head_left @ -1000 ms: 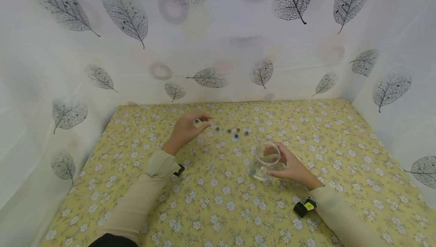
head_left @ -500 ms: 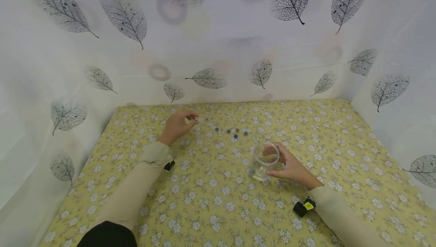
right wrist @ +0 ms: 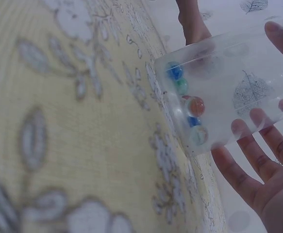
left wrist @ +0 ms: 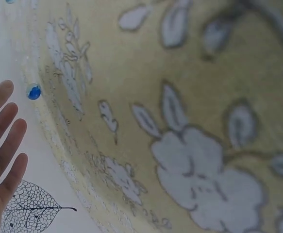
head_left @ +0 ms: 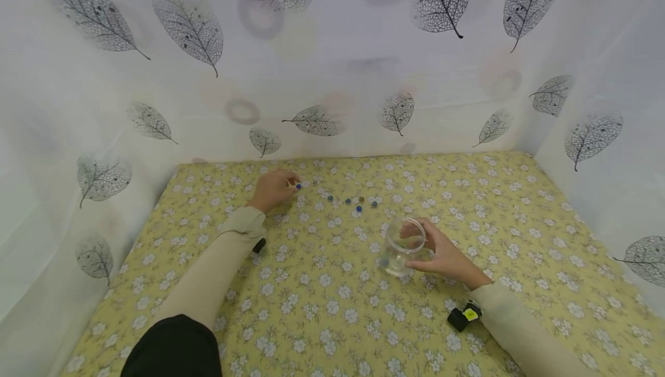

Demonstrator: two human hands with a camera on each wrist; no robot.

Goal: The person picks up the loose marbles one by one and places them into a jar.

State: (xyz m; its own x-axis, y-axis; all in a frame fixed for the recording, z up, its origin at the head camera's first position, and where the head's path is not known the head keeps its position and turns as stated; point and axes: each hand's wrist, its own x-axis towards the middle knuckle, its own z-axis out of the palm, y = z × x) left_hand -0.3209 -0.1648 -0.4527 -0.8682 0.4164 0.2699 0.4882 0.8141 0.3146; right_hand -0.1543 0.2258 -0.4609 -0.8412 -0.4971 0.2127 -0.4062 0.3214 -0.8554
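Observation:
My left hand (head_left: 274, 189) is at the far left part of the cloth, its fingertips beside a blue marble (head_left: 298, 187). In the left wrist view a small gap shows between the fingertips and that blue marble (left wrist: 33, 91), which rests on the cloth. My right hand (head_left: 441, 256) grips a clear jar (head_left: 395, 247) from its right side, thumb in front and fingers behind. The jar stands upright with its mouth up. Through its wall in the right wrist view, several marbles lie at the bottom, among them an orange-brown marble (right wrist: 195, 106) and a blue marble (right wrist: 174, 71).
Right of my left hand lie several loose marbles, including a clear marble (head_left: 314, 183), a brown marble (head_left: 361, 199) and a deep blue marble (head_left: 359, 208). A yellow flowered cloth (head_left: 322, 308) covers the table. White leaf-print sheets (head_left: 332, 77) hang around it.
My left hand has moved left from its earlier place, and its fingertips now sit beside the blue marble. The jar and my right hand have stayed in place.

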